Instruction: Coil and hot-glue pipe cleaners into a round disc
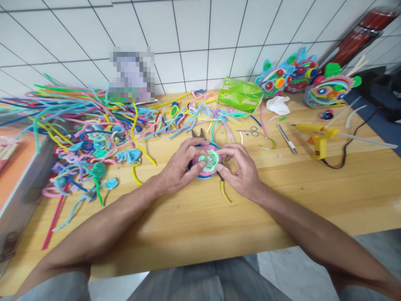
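A round coil of pipe cleaners [209, 160], pale green at the centre with pink and blue rings around it, is held over the table at the middle of the head view. My left hand [184, 163] pinches its left side between thumb and fingers. From the right, my right hand [239, 169] grips the opposite edge, thumb and forefinger closed on it. Beneath the coil lies a pair of pliers [223, 190], whose dark jaws stick out above and yellow handle below. The coil hides the middle of the pliers.
Many loose pipe cleaners [94, 108] are heaped at the left. To the right lie small scissors [250, 131], a utility knife [286, 139] and a yellow glue gun [318, 136] with its cord. Behind stand a green packet [239, 95] and several colourful pipe-cleaner heads [328, 92].
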The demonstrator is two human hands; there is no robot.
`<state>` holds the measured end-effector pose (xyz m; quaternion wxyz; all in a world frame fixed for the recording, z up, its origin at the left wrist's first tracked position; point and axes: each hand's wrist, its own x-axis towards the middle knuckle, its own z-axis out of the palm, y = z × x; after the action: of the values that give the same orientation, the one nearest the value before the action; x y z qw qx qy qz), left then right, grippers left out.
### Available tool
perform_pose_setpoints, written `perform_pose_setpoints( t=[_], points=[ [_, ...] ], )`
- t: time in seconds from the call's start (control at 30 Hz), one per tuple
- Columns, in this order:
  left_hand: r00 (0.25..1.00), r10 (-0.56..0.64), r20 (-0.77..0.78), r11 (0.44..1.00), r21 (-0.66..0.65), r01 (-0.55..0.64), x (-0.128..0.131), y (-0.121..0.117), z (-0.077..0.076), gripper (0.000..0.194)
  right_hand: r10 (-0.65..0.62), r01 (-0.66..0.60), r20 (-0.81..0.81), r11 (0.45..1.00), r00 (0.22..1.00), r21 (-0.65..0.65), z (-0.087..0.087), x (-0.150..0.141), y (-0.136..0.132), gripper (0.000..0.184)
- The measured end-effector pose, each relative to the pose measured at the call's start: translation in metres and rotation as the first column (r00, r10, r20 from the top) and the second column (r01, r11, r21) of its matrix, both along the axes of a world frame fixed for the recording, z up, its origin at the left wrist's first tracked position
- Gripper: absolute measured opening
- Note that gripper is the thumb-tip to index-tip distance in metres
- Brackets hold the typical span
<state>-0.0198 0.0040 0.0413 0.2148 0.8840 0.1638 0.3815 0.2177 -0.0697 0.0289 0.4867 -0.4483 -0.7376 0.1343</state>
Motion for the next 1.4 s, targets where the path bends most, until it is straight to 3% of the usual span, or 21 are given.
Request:
perform_pose_setpoints(
  t=[0.37,0.93,1.4],
  points=[
    [0.982,0.180,0.059,0.982,0.041,-0.182,0.009,-0.023,-0.012,0.024,-0.003,0.003,0.004,0.999,1.000,0.042,0.000,-0.003,-0.002,0.026],
    [0.978,0.206,0.043,0.976,0.060,-0.208,0.009,-0.025,-0.014,0.025,-0.012,-0.004,-0.117,0.991,0.993,-0.137,0.002,-0.007,-0.006,0.020],
    [0.968,0.242,0.069,0.966,0.071,-0.247,0.012,-0.031,-0.015,0.024,-0.017,0.003,-0.145,0.995,0.989,-0.097,0.001,-0.009,-0.009,0.014]
  ],
)
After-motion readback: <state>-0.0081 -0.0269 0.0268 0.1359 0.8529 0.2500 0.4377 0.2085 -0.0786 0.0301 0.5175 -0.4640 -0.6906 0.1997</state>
